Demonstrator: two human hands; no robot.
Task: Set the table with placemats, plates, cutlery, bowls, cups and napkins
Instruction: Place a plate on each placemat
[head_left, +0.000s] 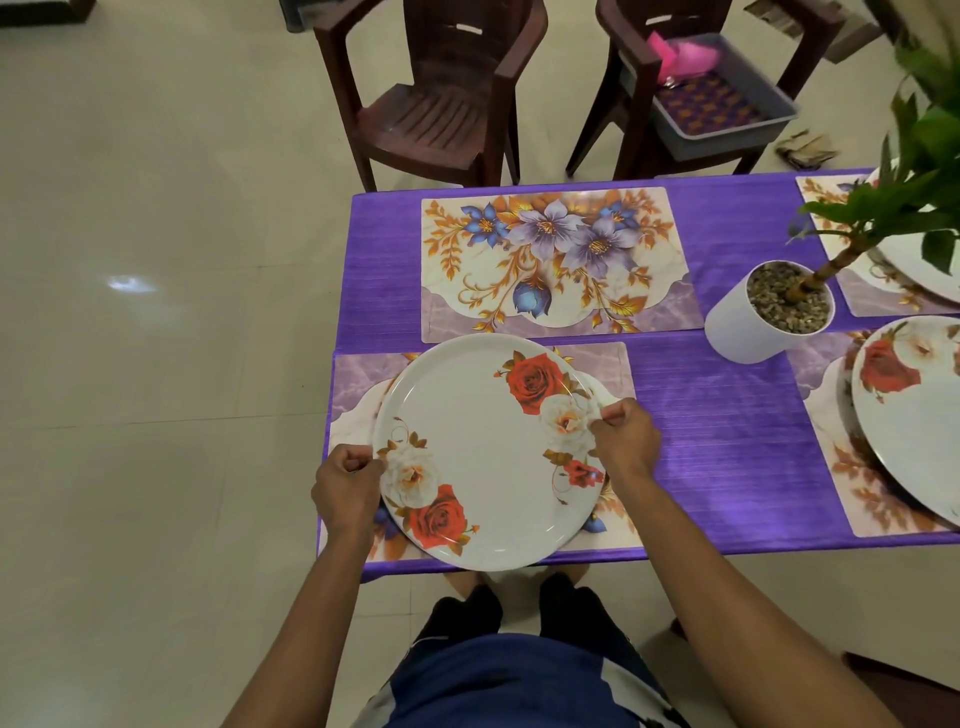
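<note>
A white plate with red and cream roses (483, 452) lies over the near floral placemat (358, 379) at the table's front left corner. My left hand (345, 486) grips the plate's left rim and my right hand (623, 439) pinches its right rim. Behind it a second floral placemat (556, 265) lies bare. On the right, another rose plate (914, 410) sits on its placemat (826, 452). A further plate (935, 275) at the far right is partly hidden by plant leaves.
A white pot with pebbles and a green plant (758, 322) stands mid-table on the purple cloth (727, 441). Beyond the table stand two dark brown chairs (431, 98). The right chair carries a grey tray (727, 93) holding pink and purple items.
</note>
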